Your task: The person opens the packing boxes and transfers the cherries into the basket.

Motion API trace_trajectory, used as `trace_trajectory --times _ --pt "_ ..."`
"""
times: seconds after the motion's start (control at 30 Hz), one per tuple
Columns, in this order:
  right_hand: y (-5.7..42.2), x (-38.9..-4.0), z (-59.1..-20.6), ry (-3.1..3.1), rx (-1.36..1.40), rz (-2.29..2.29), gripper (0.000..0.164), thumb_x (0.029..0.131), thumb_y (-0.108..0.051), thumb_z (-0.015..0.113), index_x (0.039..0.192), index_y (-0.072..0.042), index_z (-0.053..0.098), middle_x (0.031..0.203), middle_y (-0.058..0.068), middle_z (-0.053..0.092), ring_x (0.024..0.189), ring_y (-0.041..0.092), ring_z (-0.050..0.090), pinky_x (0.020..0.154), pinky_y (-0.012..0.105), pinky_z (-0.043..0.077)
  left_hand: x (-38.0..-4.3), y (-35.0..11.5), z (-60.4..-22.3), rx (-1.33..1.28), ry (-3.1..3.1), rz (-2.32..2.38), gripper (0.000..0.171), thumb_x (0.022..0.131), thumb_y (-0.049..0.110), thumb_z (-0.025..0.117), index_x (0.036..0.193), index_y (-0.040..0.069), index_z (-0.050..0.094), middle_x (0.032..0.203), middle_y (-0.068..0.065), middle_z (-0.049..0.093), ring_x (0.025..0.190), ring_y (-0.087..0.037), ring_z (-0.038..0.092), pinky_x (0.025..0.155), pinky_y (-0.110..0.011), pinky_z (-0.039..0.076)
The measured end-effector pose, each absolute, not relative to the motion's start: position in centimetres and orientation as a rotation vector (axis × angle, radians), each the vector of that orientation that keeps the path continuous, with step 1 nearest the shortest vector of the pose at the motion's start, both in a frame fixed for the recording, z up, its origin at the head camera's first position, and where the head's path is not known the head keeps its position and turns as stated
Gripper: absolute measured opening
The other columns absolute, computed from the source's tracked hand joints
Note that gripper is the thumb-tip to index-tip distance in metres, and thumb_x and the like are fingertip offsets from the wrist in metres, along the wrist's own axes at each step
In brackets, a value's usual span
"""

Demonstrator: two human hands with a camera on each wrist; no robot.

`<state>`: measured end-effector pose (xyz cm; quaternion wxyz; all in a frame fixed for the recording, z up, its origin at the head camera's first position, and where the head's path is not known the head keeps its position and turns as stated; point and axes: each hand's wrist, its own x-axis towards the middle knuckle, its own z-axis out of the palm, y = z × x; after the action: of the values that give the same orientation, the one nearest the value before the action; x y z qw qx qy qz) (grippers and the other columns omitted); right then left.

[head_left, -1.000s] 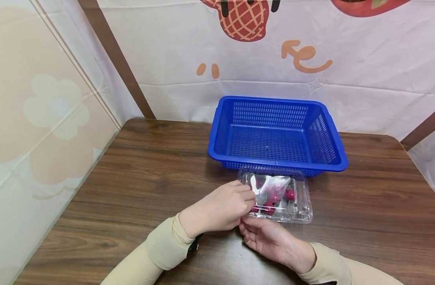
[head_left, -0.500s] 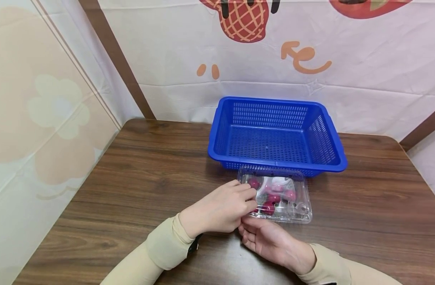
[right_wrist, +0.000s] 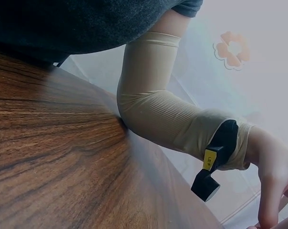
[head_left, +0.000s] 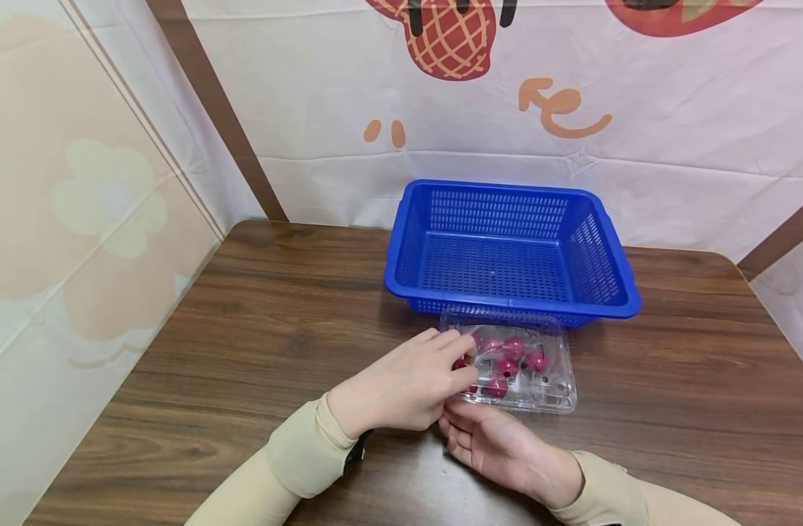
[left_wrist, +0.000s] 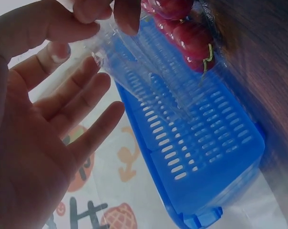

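A clear plastic clamshell box with several red round fruits inside lies before me in the head view. My left hand is at its left side, gripping the plastic edge between thumb and fingers. In the left wrist view, the left hand has its lower fingers spread apart, and one fruit shows a green stem. My right hand, palm up, pinches the box's near left corner, its lower fingers loosely curled. The exact fingertip contacts are partly hidden. The right wrist view catches only the left hand.
A blue perforated basket stands just behind the box, whose far edge lies close against it. The brown wooden table extends to both sides. A printed cloth hangs behind it.
My left fingers have spread a little over the box's left side. Glare on the lid has faded, and the fruits inside have shifted and show more clearly. The right hand stays nearly still.
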<state>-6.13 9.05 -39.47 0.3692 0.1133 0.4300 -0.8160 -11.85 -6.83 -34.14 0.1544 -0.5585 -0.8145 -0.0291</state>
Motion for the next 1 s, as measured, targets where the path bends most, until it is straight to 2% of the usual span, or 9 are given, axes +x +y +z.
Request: trace_trajectory --times 0.17,0.33,0.63,0.83,1.0 --pt "9.2 -6.1 -39.4 1.101 0.266 -2.098 0.011 0.091 -0.019 0.051 0.093 -0.018 0.062 0.090 -0.006 0.063 0.086 0.006 0.055 0.076 0.019 0.046 -11.9 -6.9 -33.9 -1.591 -2.338 -0.087 0.025 0.064 0.011 0.060 0.089 0.016 0.057 0.099 -0.003 0.051 0.086 -0.020 0.047 0.073 -0.031 0.041" --pt "9.3 -5.9 -39.4 1.087 0.262 -2.095 0.009 0.090 -0.014 0.053 0.093 -0.016 0.061 0.090 -0.004 0.064 0.086 0.006 0.057 0.077 0.020 0.048 -11.9 -6.9 -33.9 -1.591 -2.336 -0.077 0.025 0.068 0.014 0.061 0.093 0.016 0.057 0.097 -0.002 0.051 0.086 -0.018 0.047 0.073 -0.031 0.042" --pt "10.4 -5.9 -39.1 1.096 0.269 -2.041 0.023 0.089 -0.005 0.048 0.112 -0.011 0.048 0.100 -0.003 0.059 0.089 0.008 0.054 0.075 0.019 0.047 -11.5 -6.0 -33.7 -1.596 -2.238 -0.069 0.014 0.078 0.014 0.056 0.091 0.017 0.059 0.087 0.003 0.052 0.083 -0.015 0.048 0.071 -0.029 0.042" --pt "11.7 -5.8 -39.4 1.134 0.235 -2.003 0.024 0.089 -0.007 0.049 0.112 -0.012 0.050 0.100 -0.004 0.060 0.092 0.009 0.055 0.078 0.022 0.047 -11.1 -4.7 -33.7 -1.604 -2.149 -0.105 0.010 0.077 0.011 0.056 0.083 0.018 0.060 0.084 0.004 0.053 0.081 -0.014 0.047 0.071 -0.028 0.041" --pt "13.4 -5.8 -39.6 1.214 0.175 -1.932 0.032 0.090 -0.011 0.051 0.121 -0.009 0.048 0.104 -0.004 0.060 0.094 0.010 0.054 0.078 0.022 0.047 -10.9 -3.5 -33.5 -1.576 -2.134 -0.103 0.009 0.076 0.012 0.058 0.081 0.019 0.060 0.085 0.005 0.055 0.084 -0.013 0.048 0.075 -0.027 0.042"
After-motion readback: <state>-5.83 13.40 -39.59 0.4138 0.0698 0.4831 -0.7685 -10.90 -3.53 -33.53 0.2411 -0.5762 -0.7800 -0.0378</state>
